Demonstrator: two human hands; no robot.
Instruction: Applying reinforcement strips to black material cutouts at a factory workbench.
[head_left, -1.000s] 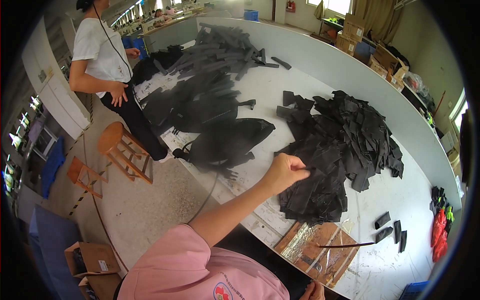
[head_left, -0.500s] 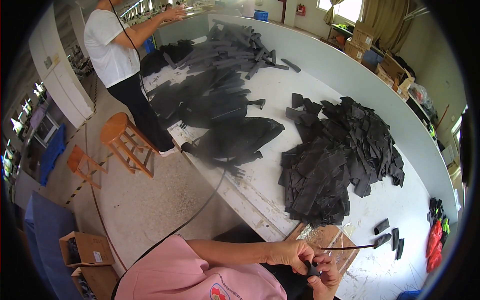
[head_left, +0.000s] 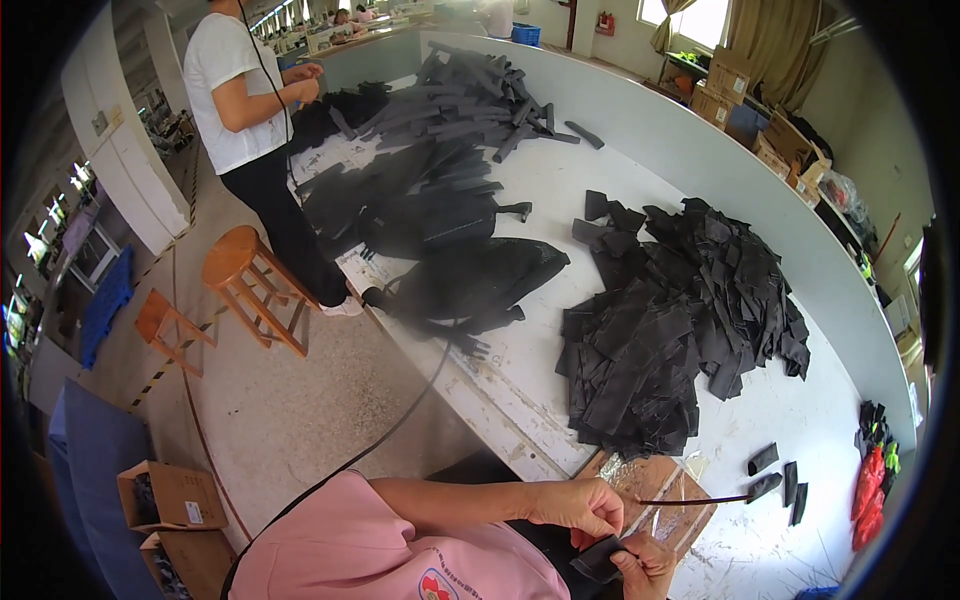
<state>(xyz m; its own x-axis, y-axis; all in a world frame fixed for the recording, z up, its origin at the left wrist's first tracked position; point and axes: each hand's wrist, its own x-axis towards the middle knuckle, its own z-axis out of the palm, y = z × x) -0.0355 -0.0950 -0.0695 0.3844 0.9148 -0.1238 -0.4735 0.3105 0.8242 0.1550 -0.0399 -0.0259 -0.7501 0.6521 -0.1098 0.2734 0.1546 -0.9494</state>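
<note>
Between my two hands is a small black fabric piece (head_left: pixel 598 562), which now shows as a flattened, folded shape. My right hand (head_left: pixel 650 566) grips its right end, thumb pressed on top. My left hand (head_left: pixel 590 508) is closed, its bent fingertips at the piece's upper edge. Just right of my hands, a thin dark rod (head_left: pixel 690 501) reaches over a brown wooden board (head_left: pixel 690 520), and a short black tube (head_left: pixel 764 487) sits at its far end. Several similar tubes (head_left: pixel 796 490) lie around it on the white table.
A large heap of black fabric pieces (head_left: pixel 640 370) covers the table's middle. Farther off lie black gloves and sleeves (head_left: pixel 470 275) and a pile of dark tubes (head_left: pixel 470 100). A co-worker in white (head_left: pixel 230 95) stands at the left edge, near a wooden stool (head_left: pixel 232 256).
The bunched black fabric between my hands has been turned and opened out flatter. My left hand has shifted slightly up and away from my right. The co-worker's arms have drawn in.
</note>
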